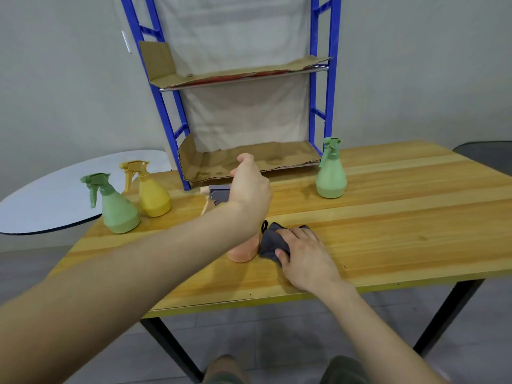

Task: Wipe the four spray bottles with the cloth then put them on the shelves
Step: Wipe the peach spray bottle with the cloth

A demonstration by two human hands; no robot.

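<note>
Head view, from left to right: a green spray bottle (117, 209) and a yellow spray bottle (151, 193) stand close together at the left end of the wooden table (415, 217), beside a pale round tabletop (50, 200). Near the middle front stands the orange spray bottle (243, 252) with a grey trigger head. The left hand (249, 189) is wrapped around its neck from above, holding it upright on the wood. The left forearm reaches in diagonally from the lower left and covers most of the body. The right hand (304, 250) lies low on the table with fingers curled around a bunched dark grey cloth (270, 242), which it presses against the bottle's right side near the base. Behind stands a blue shelf rack (321, 79) lined with cardboard, both shelves bare. A second green spray bottle (331, 173) stands just right of it.

Wiping appears to be at the first bottle, though the hidden side cannot be judged. The risks are these: a sideways push from the cloth could tip or slide the bottle if the upper grip is loose, and squeezing near the trigger could fire a spray.
</note>
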